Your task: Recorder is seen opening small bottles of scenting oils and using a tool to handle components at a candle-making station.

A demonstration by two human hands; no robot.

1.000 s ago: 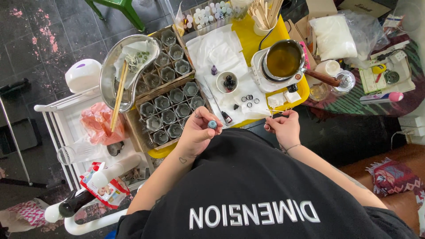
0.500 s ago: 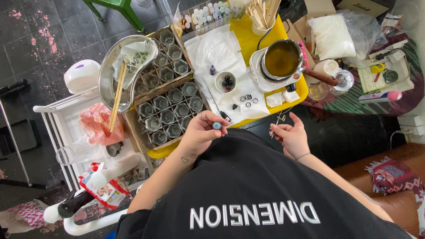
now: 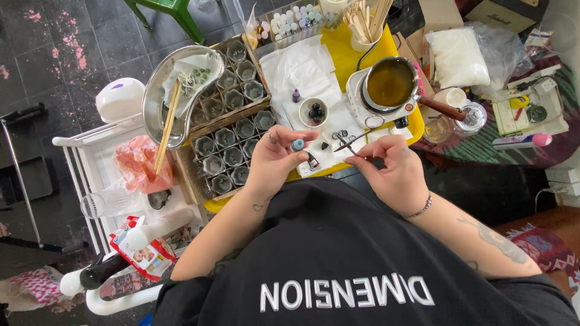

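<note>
My left hand (image 3: 275, 160) holds a small bottle with a blue-grey cap (image 3: 298, 145) upright between thumb and fingers, over the near edge of the yellow table (image 3: 344, 54). To its right, my right hand (image 3: 389, 172) pinches a thin dark metal tool (image 3: 353, 143) whose tip points left towards the bottle. Small scissors (image 3: 342, 134) lie on the white paper towel (image 3: 302, 66) just beyond both hands. A small white bowl of dark bottles (image 3: 314, 112) sits behind them.
A pot of amber liquid (image 3: 391, 83) sits on a white hot plate at right. Trays of grey cups (image 3: 232, 145) fill the left, beside a metal basin (image 3: 158, 72) with wooden sticks (image 3: 166, 127). Behind stand a cup of sticks (image 3: 365, 21) and a rack of small bottles (image 3: 290, 18). A white cart (image 3: 96, 163) stands at far left.
My hands were close together at my chest. They have moved apart, and the right hand now reaches towards the table edge with the thin tool. The left hand keeps the bottle.
</note>
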